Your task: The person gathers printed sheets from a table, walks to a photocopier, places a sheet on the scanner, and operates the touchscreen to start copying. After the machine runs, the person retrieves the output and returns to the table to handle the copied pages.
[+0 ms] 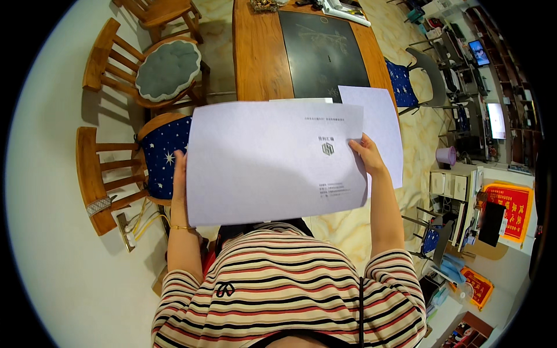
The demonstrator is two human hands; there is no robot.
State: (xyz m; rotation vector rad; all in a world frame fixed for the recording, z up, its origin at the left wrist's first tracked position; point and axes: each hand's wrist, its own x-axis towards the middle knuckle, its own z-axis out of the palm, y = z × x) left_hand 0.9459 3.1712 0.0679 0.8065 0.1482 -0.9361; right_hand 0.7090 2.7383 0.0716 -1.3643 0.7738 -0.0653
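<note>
A large white printed sheet (255, 162) is spread wide in front of my body, held up by its two short ends. Small print and a dark hexagonal emblem sit on its right half; most of its left half is blank. At the left edge my left hand (180, 180) grips the sheet, its fingers partly hidden. My right hand (368, 154) pinches the right edge, thumb on top and the other fingers mostly behind the paper. Beyond my right hand lies a second white sheet (380, 116), partly covered by the first.
A wooden table (261, 52) with a dark inset panel (322, 52) stretches away ahead. Wooden chairs with a grey cushion (169, 69) and a blue star-patterned cushion (165, 151) stand left. Cables (142, 226) run by the wall. Rightward are a pink bin (445, 155) and office chairs.
</note>
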